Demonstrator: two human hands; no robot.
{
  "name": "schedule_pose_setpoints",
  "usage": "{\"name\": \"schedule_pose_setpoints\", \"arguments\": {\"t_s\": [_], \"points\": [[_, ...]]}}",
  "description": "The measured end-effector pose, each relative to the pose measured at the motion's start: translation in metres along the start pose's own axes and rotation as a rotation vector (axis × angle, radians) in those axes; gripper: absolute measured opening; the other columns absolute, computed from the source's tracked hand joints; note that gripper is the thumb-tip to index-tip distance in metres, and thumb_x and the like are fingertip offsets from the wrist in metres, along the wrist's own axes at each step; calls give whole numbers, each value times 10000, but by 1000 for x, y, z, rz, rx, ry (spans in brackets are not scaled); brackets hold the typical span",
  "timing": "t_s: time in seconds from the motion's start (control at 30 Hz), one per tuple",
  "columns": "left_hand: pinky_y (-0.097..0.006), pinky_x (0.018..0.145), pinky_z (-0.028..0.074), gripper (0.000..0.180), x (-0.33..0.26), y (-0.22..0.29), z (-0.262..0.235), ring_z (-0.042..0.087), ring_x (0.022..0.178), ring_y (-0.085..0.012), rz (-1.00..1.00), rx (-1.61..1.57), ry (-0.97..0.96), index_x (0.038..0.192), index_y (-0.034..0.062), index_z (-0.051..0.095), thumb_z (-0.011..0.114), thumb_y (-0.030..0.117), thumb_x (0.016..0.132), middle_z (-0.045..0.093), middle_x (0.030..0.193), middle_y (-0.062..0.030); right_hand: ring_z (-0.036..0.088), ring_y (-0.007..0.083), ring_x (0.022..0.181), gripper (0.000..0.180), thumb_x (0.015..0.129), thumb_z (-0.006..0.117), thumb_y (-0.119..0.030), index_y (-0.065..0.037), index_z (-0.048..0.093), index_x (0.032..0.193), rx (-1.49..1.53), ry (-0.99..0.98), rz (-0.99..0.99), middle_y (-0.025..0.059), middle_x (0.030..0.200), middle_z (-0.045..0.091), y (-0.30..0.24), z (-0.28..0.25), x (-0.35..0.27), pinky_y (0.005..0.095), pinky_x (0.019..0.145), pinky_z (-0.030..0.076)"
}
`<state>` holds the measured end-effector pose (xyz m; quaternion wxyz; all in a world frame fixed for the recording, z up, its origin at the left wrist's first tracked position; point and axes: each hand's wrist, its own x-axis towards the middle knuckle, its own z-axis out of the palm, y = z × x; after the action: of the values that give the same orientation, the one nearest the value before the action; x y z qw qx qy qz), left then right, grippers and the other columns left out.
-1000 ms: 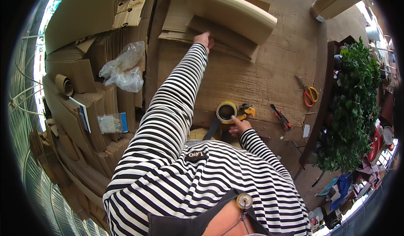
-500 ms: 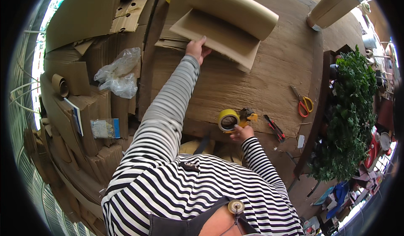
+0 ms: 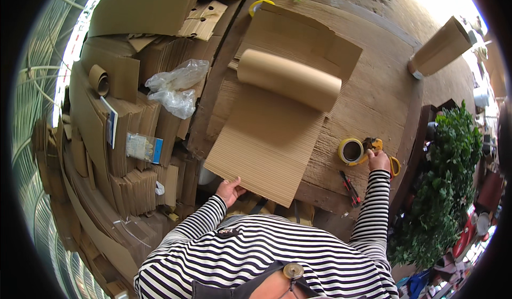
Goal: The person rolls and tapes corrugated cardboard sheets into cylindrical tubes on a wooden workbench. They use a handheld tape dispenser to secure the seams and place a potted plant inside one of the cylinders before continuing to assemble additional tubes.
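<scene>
A sheet of corrugated cardboard (image 3: 261, 144) lies on the wooden table with its far end curled over in a roll. My left hand (image 3: 230, 191) grips its near left corner at the table's front edge. Behind the curl lie more flat cardboard sheets (image 3: 304, 30). To the right, my right hand (image 3: 378, 161) is closed on a yellow tape dispenser (image 3: 376, 143), which carries a roll of yellow tape (image 3: 351, 151). Scissors with orange-yellow handles (image 3: 394, 167) are partly hidden by that hand. A red and black utility knife (image 3: 350, 188) rests just left of my right forearm.
Stacked folded cardboard (image 3: 122, 134) fills the left side, with a crumpled clear plastic bag (image 3: 178, 88) on top. Green leafy plants (image 3: 453, 171) stand along the right edge. A tall cardboard tube (image 3: 441, 48) is upright at the far right. Another yellow tape roll (image 3: 261, 6) lies at the far left.
My left hand has drawn the cardboard sheet toward me, off the stack to the table's near edge. My right hand has carried the tape dispenser to the right, over beside the scissors.
</scene>
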<state>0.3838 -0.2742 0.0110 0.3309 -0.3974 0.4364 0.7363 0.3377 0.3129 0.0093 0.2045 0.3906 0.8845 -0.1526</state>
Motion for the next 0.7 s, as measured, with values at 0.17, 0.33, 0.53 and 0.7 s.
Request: {"name": "schedule_pose_setpoints", "arguments": {"t_s": [0.17, 0.33, 0.53, 0.7], "points": [[-408, 876, 575, 225, 22, -46, -27, 713, 1038, -207, -77, 30, 88, 1244, 135, 624, 651, 208, 1033, 737, 1143, -29, 721, 275, 924, 301, 944, 730, -293, -50, 717, 1122, 610, 229, -452, 136, 999, 748, -99, 10, -1, 396, 852, 564], [-421, 866, 596, 275, 11, -45, -51, 712, 1030, -223, -85, 150, 181, 1286, 103, 605, 646, 184, 1026, 722, 1177, -73, 702, 282, 1004, 343, 925, 742, -291, -67, 712, 1183, 516, 168, -603, 126, 1073, 720, -195, 14, 41, 399, 903, 552], [-386, 795, 616, 240, 12, -53, -56, 729, 931, -219, -82, 133, 211, 1241, 74, 632, 640, 173, 1022, 742, 1068, -84, 538, 342, 1342, 626, 823, 837, -403, -162, 634, 1364, 198, 128, -367, 148, 1430, 565, -265, 42, 67, 451, 1126, 457], [-402, 830, 604, 271, 11, -52, -51, 713, 977, -224, -88, 120, 230, 1259, 78, 629, 647, 159, 1001, 729, 1123, -70, 386, 336, 1472, 1059, 772, 862, -538, -199, 319, 1616, 115, 37, -7, 140, 1594, 375, -296, 41, 69, 497, 1195, 380]]}}
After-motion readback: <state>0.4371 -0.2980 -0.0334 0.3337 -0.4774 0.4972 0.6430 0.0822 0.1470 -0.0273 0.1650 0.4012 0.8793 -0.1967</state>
